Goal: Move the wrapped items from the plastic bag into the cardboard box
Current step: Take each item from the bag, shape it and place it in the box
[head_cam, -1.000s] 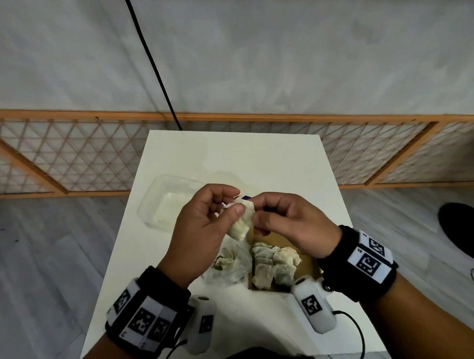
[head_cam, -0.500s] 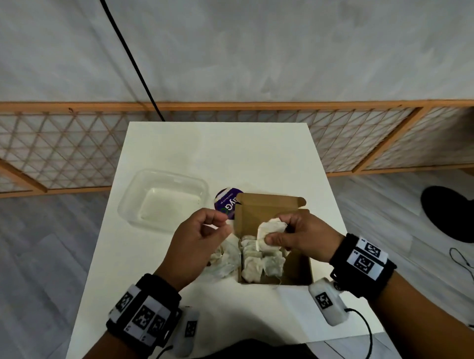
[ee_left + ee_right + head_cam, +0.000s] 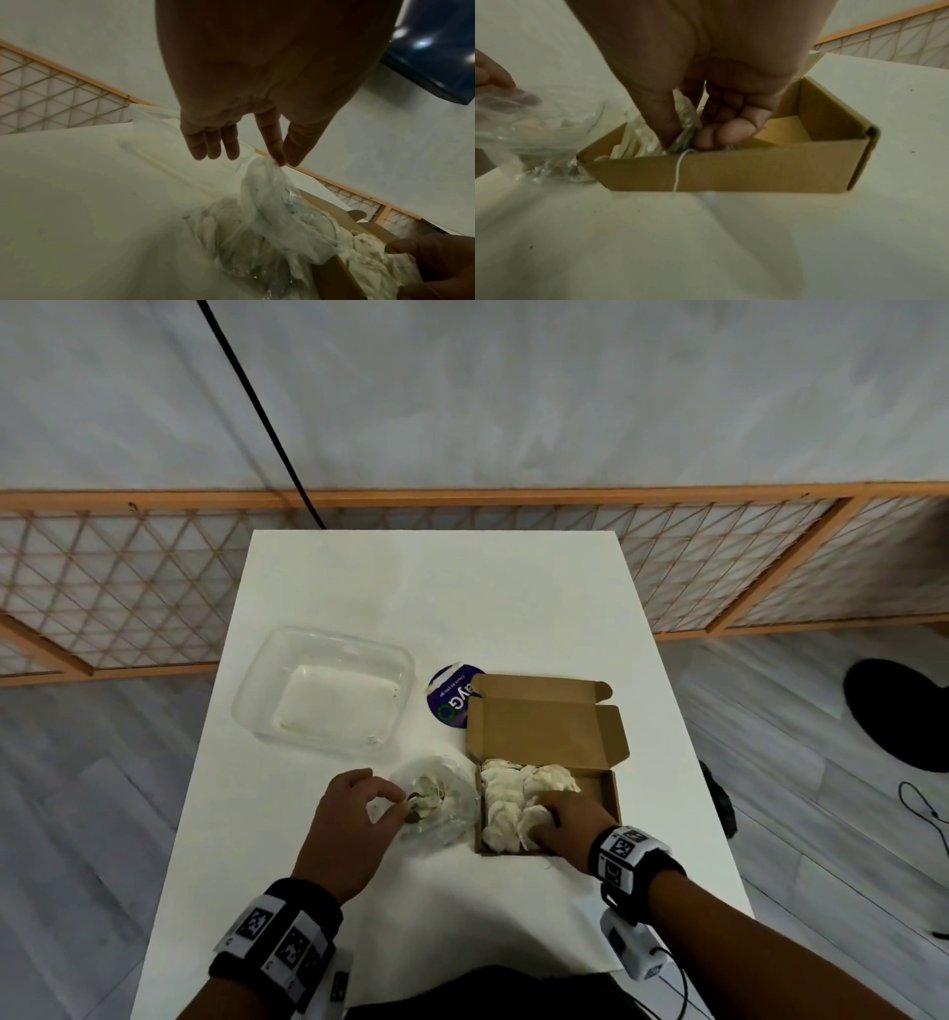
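Pinching plastic bag (image 3: 436, 806) with left hand (image 3: 349, 829), nearer it; right hand (image 3: 567, 824) gripping wrapped item (image 3: 685, 130) inside cardboard box (image 3: 606, 793), just rightward.

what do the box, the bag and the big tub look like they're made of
Box: brown cardboard, matt, with folded flaps and creases. Bag: thin clear plastic film, crinkled and glinting where the left hand pinches its edge. Tub: clear stiff plastic, likely moulded, glossy, with rounded corners; its whitish bottom may only be the table showing through.

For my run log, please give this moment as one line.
left hand: pinches clear plastic bag | right hand: sets white wrapped item in brown cardboard box
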Demonstrator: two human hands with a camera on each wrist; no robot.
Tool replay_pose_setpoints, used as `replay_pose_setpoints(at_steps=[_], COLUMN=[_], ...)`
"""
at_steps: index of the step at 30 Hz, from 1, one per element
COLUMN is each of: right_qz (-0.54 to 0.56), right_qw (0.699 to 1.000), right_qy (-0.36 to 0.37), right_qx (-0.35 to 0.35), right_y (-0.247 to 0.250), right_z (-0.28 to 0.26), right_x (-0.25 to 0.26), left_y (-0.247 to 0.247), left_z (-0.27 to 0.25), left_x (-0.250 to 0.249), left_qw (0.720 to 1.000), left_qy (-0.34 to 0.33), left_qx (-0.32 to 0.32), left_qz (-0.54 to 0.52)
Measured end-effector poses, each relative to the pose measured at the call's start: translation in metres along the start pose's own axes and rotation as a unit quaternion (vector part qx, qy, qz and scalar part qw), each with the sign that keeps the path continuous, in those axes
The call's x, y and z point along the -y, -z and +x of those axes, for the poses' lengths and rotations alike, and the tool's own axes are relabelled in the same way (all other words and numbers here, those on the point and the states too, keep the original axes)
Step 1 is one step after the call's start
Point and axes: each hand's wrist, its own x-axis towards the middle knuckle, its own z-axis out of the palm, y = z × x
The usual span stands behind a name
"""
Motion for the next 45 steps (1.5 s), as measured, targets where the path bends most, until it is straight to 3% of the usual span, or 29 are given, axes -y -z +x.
replay_pose_setpoints(at_steps=[5,10,12,14,16,19,24,26,29,32,34,39,45], right_qz=[0.025,0.026,-0.013,-0.041,-0.041,-0.014,-0.038,-0.081,-0.098,-0.070,-0.110,-0.207,-0.295], right_qw=[0.996,0.968,0.963,0.965,0.969,0.971,0.977,0.975,0.976,0.975,0.958,0.942,0.936], right_qy=[-0.050,-0.117,-0.171,-0.211,-0.216,-0.204,-0.174,-0.138,0.030,0.195,0.265,0.260,0.190], right_qx=[-0.073,-0.219,-0.208,-0.150,-0.114,-0.126,-0.121,-0.152,-0.190,-0.083,-0.015,0.046,0.037], right_y=[-0.008,0.008,0.015,0.017,0.017,0.014,0.021,0.025,0.029,0.015,-0.007,-0.046,-0.050], right_z=[-0.003,-0.024,-0.029,-0.030,-0.024,-0.013,-0.002,-0.004,-0.014,-0.024,-0.022,0.014,0.025], right_x=[-0.009,-0.026,-0.036,-0.042,-0.044,-0.040,-0.019,0.000,0.048,0.099,0.124,0.138,0.148], left_y=[0.001,0.003,0.003,0.002,0.000,0.002,0.008,0.010,0.010,0.007,0.007,0.008,0.007], left_z=[-0.002,-0.002,-0.002,-0.003,-0.003,-0.006,-0.011,-0.013,-0.013,-0.013,-0.013,-0.011,-0.011], left_x=[-0.001,0.006,0.009,0.009,0.010,0.010,0.013,0.016,0.018,0.015,0.009,-0.001,-0.011], left_qw=[1.000,0.999,0.998,0.996,0.996,0.997,0.996,0.996,0.996,0.996,0.996,0.995,0.992], left_qy=[-0.013,-0.025,-0.027,-0.027,-0.030,-0.018,-0.007,0.000,-0.002,-0.005,-0.013,-0.065,-0.104], left_qx=[0.020,0.036,0.055,0.078,0.082,0.073,0.086,0.091,0.089,0.090,0.087,0.067,0.053], left_qz=[-0.008,-0.005,0.001,0.011,0.007,0.000,-0.011,-0.020,-0.025,-0.026,-0.024,-0.020,-0.040])
